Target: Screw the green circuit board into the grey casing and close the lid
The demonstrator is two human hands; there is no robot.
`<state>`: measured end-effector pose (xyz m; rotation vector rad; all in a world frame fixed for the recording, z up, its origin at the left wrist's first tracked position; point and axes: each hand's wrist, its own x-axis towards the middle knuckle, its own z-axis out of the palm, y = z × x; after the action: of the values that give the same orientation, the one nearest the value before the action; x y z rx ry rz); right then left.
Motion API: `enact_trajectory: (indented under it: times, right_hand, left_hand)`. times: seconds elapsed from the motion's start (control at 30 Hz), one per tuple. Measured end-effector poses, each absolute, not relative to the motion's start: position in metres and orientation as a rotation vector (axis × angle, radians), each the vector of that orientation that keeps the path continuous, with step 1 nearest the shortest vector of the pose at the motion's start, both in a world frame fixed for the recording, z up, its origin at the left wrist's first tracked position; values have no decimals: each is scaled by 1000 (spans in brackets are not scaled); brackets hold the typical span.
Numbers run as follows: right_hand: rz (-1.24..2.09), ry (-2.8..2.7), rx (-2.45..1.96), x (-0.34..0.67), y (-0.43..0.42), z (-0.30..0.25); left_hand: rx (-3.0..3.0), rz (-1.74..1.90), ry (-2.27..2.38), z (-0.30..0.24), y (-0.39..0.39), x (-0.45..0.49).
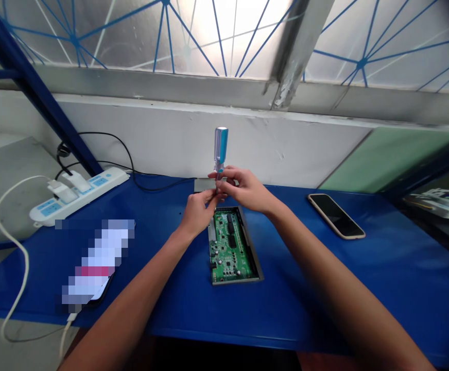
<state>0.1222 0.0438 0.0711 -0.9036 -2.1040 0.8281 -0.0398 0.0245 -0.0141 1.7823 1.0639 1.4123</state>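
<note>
We have the left hand [197, 212] and right hand [245, 190] pinched together on the upright screwdriver [220, 147], just past the circuit board's [230, 247] far end (right hand sits higher).

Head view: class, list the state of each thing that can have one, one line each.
Silver-and-blue screwdriver: upright, held in right hand, left hand beside its tip.
Green circuit board: uncovered in a grey metal case.
White power strip: two white plugs inserted.
Gold-edged smartphone: face up, screen dark.

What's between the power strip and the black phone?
In the head view, a green circuit board in a metal tray, left hand and right hand above it.
</note>
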Motion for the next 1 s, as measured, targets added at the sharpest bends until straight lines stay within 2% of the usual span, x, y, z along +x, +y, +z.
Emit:
enact_trajectory:
  times: [0.23, 0.5, 0.7, 1.0]
  right_hand:
    - [735, -2028, -885, 119, 47, 67]
    - [543, -1922, -872, 111, 48, 58]
    - [444, -1814, -932, 101, 43, 53]
    - [527, -1901, -938, 108, 45, 60]
  left_hand:
    - [1841, 1357, 994, -16, 25, -41]
    - [1876, 1566, 1197, -14, 22, -38]
    - [1736, 1624, 1187, -18, 25, -38]
    - [1830, 1480, 1156, -10, 23, -44]
